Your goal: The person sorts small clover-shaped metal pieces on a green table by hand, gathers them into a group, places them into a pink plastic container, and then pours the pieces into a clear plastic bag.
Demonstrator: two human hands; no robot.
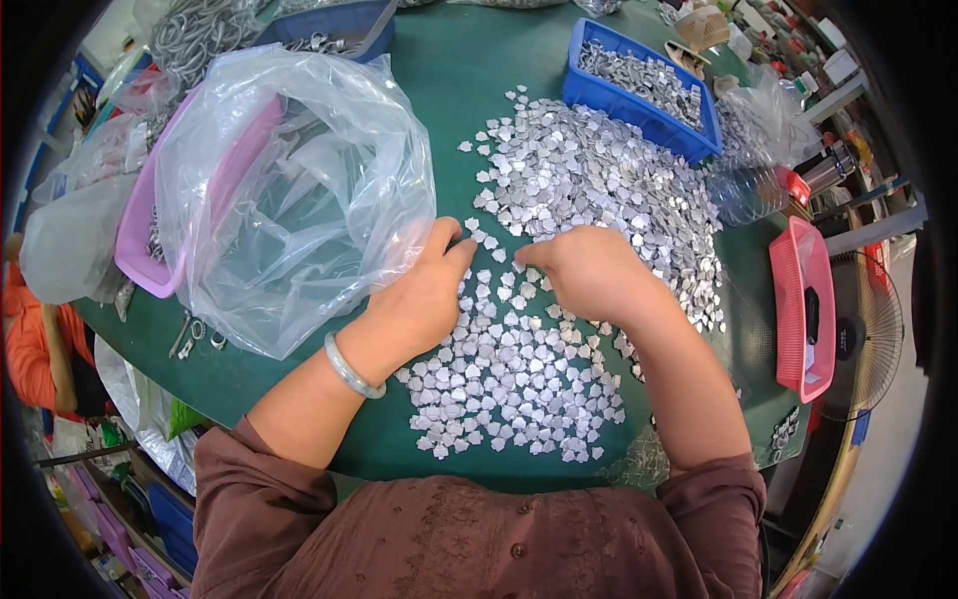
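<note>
Many small silvery flat metal pieces with notched edges cover the green table in front of me. A dense heap of metal pieces lies at the far right, and a looser spread of pieces is nearer me. My left hand, with a pale bangle on the wrist, is curled beside the rim of a clear plastic bag; whatever its fingers hold is hidden. Between heap and spread, my right hand has its index finger stretched down onto the pieces. Its other fingers are tucked under and mostly hidden.
The bag sits against a pink basin. A blue bin full of metal parts stands behind the heap, another blue bin at the back left. To the right are a pink basket and a fan. Another person's orange sleeve shows left.
</note>
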